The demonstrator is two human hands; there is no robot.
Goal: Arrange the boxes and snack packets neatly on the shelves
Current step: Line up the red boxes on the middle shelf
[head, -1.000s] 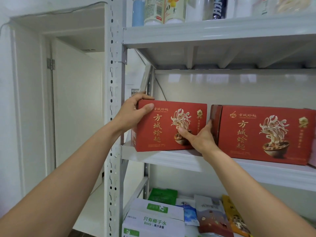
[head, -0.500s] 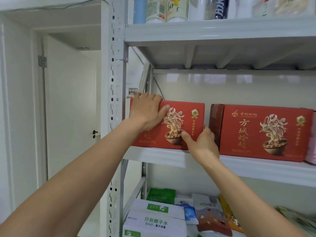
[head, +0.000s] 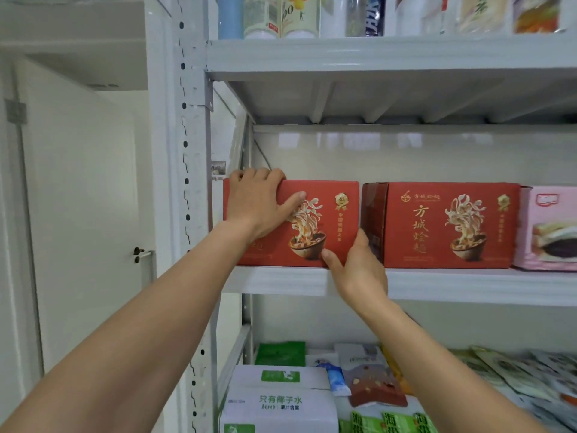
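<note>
Head view looks up at the middle shelf (head: 281, 281), where a red noodle box (head: 331, 214) sits at the left end, close to the perforated post (head: 190, 151). The left hand (head: 259, 204) grips its upper left corner, fingers curled over the top edge and thumb laid flat on the printed front. The right hand (head: 359, 267) pinches the lower right corner, thumb on the front and fingers tucked round the side into the narrow gap next to the second red noodle box (head: 449, 225). The box stands upright on its long bottom edge, bowl picture the right way up, front facing outward; its long axis runs left to right along the shelf's front lip, seemingly square with its neighbour. Beyond that neighbour stands a pink box (head: 546, 228), so this row looks nearly finished: what is left here is probably a last nudge and letting go. Below, the snack packets (head: 371, 382) lie overlapping at odd angles beside a white carton (head: 278, 401), which I judge as yet to be tidied.
</note>
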